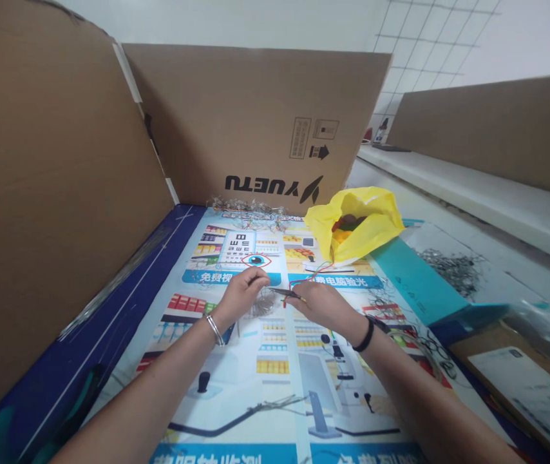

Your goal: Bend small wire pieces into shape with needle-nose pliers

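Observation:
My left hand (243, 293), wearing a silver bangle, is closed in a pinch at the middle of the table. Loops of fine silvery wire (264, 303) show just beneath its fingertips and seem to run into the pinch. My right hand (322, 306), with a black band on the wrist, is closed round slim needle-nose pliers (279, 292). Their dark pointed jaws reach left, close to my left fingertips. Whether the tips grip anything is too small to tell. Thin red and green wires (310, 276) run by my right hand toward a yellow bag (376, 222).
Cardboard walls (256, 103) stand behind and at left. Wire scraps (250, 209) lie along the back, and more wire (275, 406) lies in front. At right are a teal box (420, 283), a dark wire heap (453, 267) and a labelled package (521, 374). Teal-handled tools (76, 406) lie front left.

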